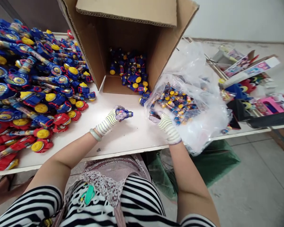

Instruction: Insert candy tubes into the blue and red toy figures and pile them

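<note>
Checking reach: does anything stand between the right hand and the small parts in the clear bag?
Nothing visible does. The right hand sits at the open mouth of the clear bag, the small parts just beyond its fingertips. The left hand, holding a blue toy piece, is apart.

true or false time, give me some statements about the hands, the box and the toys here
1. The left hand has a small blue toy piece in its grip. True.
2. The right hand lies flat on the table, away from everything. False: it is at the mouth of the clear plastic bag.
3. The cardboard box lies on its side with blue toys inside. True.
4. The big pile of toys is on the person's right. False: it is on the left, beside the box.
</note>
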A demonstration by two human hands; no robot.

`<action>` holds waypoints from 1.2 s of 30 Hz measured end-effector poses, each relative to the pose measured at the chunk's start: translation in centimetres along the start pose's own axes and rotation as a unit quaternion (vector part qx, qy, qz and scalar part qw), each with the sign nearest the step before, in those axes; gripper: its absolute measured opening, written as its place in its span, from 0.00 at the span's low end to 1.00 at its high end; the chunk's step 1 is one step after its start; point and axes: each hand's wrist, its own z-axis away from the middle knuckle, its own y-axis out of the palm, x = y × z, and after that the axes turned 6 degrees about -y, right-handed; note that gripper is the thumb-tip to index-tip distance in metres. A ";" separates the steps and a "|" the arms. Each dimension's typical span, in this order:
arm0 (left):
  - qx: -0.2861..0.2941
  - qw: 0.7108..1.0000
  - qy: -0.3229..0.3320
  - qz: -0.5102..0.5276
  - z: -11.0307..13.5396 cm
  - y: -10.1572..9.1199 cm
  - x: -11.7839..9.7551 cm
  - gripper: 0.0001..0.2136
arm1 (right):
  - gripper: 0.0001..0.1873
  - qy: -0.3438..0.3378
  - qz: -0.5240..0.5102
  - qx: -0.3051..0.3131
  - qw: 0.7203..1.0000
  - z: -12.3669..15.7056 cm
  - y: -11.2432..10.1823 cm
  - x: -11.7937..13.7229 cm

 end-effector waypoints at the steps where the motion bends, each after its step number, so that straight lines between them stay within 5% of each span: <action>1: 0.002 1.000 0.003 0.010 0.2 0.1 -0.2 0.26 | 0.23 -0.022 -0.096 -0.019 0.995 1.0 0.3 0.4; 3: 0.019 1.000 0.002 0.018 0.4 0.2 -0.5 0.26 | 0.24 -0.046 -0.210 -0.034 0.976 2.6 1.2 1.6; 6: 0.045 0.999 -0.008 -0.004 0.6 0.1 -1.0 0.25 | 0.22 -0.054 -0.220 -0.041 0.973 3.6 2.8 3.2; 10: 0.089 0.995 -0.009 -0.046 1.0 -0.7 -1.7 0.23 | 0.18 -0.110 -0.084 -0.007 0.990 3.5 3.8 4.6; 15: 0.129 0.990 -0.030 -0.047 1.5 -1.5 -2.4 0.22 | 0.19 -0.161 0.085 0.075 0.980 3.6 3.6 5.7; 18: 0.144 0.987 -0.002 -0.075 1.5 -1.9 -2.9 0.24 | 0.22 -0.130 -0.066 0.094 0.985 4.3 4.0 5.9; 21: 0.148 0.971 0.091 -0.165 1.4 -2.3 -3.6 0.24 | 0.27 -0.040 -0.268 0.162 0.949 4.9 5.4 5.6; 23: 0.153 0.949 0.125 -0.247 1.3 -2.3 -3.9 0.21 | 0.29 -0.005 -0.303 0.179 0.936 4.9 6.6 5.1; 26: 0.134 0.944 0.064 -0.294 1.1 -2.0 -4.0 0.18 | 0.25 -0.040 -0.191 0.124 0.973 4.3 7.9 4.5; 29: 0.130 0.975 -0.020 -0.180 1.2 -1.7 -3.8 0.19 | 0.20 -0.085 -0.082 0.101 0.988 4.0 7.5 4.6; 32: 0.146 0.983 -0.024 -0.107 1.6 -1.4 -3.9 0.21 | 0.19 -0.100 -0.008 0.118 0.988 4.7 6.0 5.3; 36: 0.168 0.974 -0.019 -0.151 2.3 -1.1 -4.5 0.22 | 0.21 -0.080 0.004 0.108 0.991 6.4 5.1 6.1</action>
